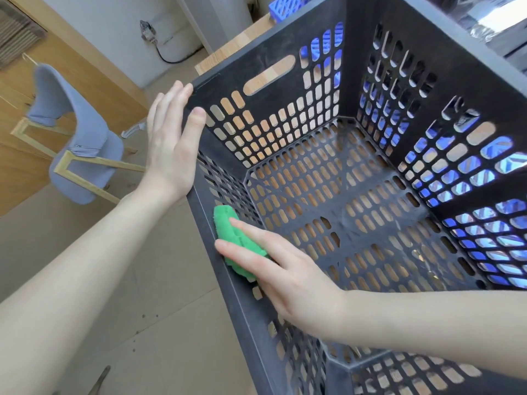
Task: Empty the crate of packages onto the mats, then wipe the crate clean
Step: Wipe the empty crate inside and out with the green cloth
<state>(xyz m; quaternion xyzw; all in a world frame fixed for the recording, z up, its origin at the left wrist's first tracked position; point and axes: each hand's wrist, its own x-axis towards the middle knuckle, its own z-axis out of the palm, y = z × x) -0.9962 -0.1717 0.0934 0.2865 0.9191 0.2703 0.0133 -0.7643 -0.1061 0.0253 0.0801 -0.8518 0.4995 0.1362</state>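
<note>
Crate (pixel 349 69), dark grey plastic with slotted walls and floor, sits on a light wooden tabletop (pixel 228 49); we look down into it from its near-left corner. We see nothing lying on its floor, just wood showing through the slots. One oblong handle hole is cut in the far-left wall.

Green cloth (pixel 228 226), folded into a small wad, lies against the inner face of the near-left wall, just below the rim. Right hand (pixel 288 275) reaches in over the near wall and presses the cloth onto that wall. Its fingers (pixel 251 230) are straight and slightly spread over the cloth, not curled round it, and green sticks out past the fingertips.

Left hand (pixel 171 143) is on the left corner of the crate, from outside. Fingers straight and together, flat against the outer face, holding nothing; the thumb (pixel 196 121) lies over the rim onto the inner face of the far-left wall.

Beyond the far walls we see blue through the slots, and a blue slotted basket (pixel 285 7) shows above the rim. Top right has something silvery and crinkled (pixel 490 27); we cannot tell what. Left of the tabletop a grey-blue chair (pixel 82 138) with pale wooden legs stands on the beige floor (pixel 142 280), well apart from the crate. A black cable (pixel 168 58) hangs on the white wall behind.
</note>
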